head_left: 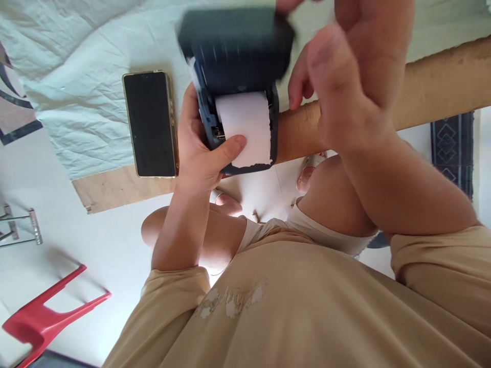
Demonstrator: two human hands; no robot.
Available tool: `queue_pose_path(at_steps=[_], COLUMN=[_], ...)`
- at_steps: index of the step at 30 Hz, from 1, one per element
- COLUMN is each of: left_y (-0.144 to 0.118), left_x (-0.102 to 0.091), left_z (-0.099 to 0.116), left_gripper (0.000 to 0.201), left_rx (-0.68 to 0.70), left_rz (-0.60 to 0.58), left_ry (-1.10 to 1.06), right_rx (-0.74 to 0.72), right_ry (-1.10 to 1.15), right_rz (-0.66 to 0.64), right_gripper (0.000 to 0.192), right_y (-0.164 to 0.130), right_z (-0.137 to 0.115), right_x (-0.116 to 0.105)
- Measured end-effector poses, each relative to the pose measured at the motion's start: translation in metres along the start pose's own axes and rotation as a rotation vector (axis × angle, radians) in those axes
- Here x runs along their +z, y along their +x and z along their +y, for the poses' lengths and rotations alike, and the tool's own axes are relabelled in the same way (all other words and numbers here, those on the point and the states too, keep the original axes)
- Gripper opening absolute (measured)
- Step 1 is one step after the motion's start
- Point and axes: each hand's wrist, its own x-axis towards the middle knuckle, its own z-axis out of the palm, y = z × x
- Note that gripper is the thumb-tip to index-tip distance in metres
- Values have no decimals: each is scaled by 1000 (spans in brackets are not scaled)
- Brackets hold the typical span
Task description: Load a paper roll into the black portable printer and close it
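Note:
My left hand (197, 148) is closed around the left side of a small black receipt printer (273, 128). Its thumb presses on the white paper roll (249, 120), whose loose end hangs over the printer's near edge with a ragged tear. The printer's dark lid (238, 51) is swung up and blurred by motion. My right hand (349, 76) is raised to the right of the printer, thumb and fingers apart. A fingertip of it reaches the lid's upper right corner; whether it touches is unclear. Nothing shows in that hand's grasp.
A phone (149, 122) with a dark screen lies left of the printer, near the table's edge. Pale green cloth (88, 61) covers the table, with a bare wooden edge (123, 189) along the front. A red plastic stool (42, 317) is on the floor at lower left.

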Motion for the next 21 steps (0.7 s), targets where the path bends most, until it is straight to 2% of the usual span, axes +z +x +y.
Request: queue_pose_path(at_steps=[2,3,6,8,10,12,13,14,15,16,17,21], left_y=[4,8,20,21,13,-1,-8,-13,-15,-16,-16,-10], left_x=[-7,-13,-30,-30,-18,4,14,24,30,34,36,31], left_z=[-6,-12,-30,-30,-14,12,24,33,38,39,37,29], left_gripper=[106,114,132,134,126,103,86,71,69,73,73,67], left_rx=[-7,-15,-21,18,84,114,65,-40,-61,27,43,-26], left_rz=[-23,-42,-98,-151,-189,-154,-78,-17,0,9,33,51], left_ry=[34,42,14,-22,-36,-21,3,19,-4,-51,-65,-89], right_rx=[-37,-58,-45,0,15,62,107,144,165,179,178,155], right_ry=[1,-7,-38,-28,14,78,108,142,174,203,228,272], right_rz=[155,160,-28,-161,-229,-256,-265,-273,-281,-291,-296,-275], right_gripper=[69,64,62,64,70,78,82,87,92,98,102,110], right_y=[-1,-2,-3,-3,-2,-1,-1,-1,-1,-1,-1,0], right_z=[-5,-6,-7,-4,-1,1,2,3,4,6,7,12], right_x=[1,1,-2,-2,-2,0,1,3,5,6,8,12])
